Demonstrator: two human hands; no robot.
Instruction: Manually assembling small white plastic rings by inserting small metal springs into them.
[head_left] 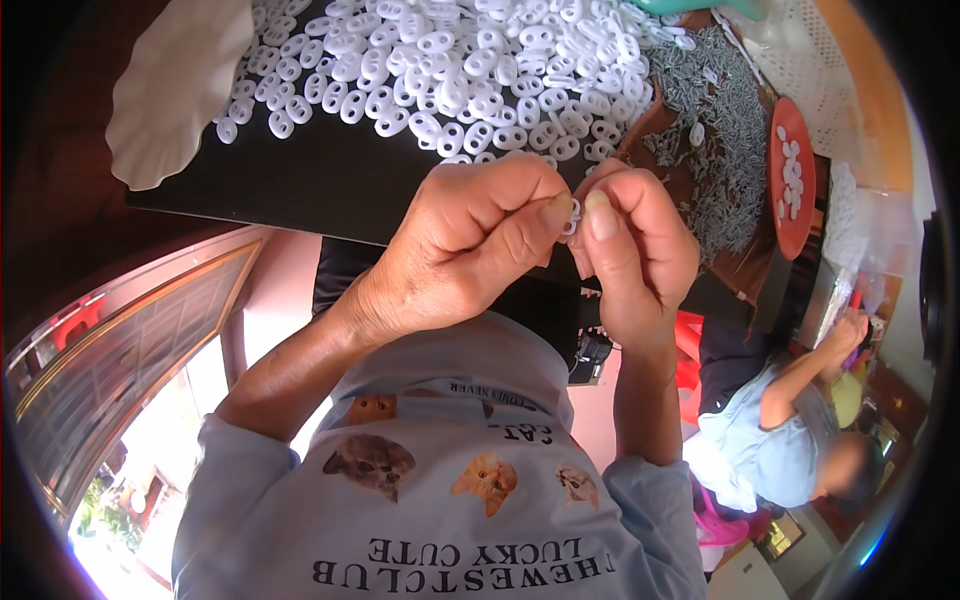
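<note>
In front of my chest, both hands meet at the near edge of the black table. Between the thumbs and fingertips is a small white oval plastic piece with two holes (572,216), mostly covered by the fingers. My left hand (480,235) is closed, its thumb and curled forefinger pinching the piece from the left. From the right, my right hand (640,240) pinches too, thumb on the near face. Whether a screw is also between the fingers cannot be seen. Just beyond the hands lies a large heap of similar white two-hole pieces (440,75).
Grey screws (715,140) are heaped on brown cloth (645,140) at the right. Beside them sits a red plate (795,225) with several white pieces. A white scalloped tray (175,90) stands at the far left of the black table (270,185). Another person (780,430) sits at the right.
</note>
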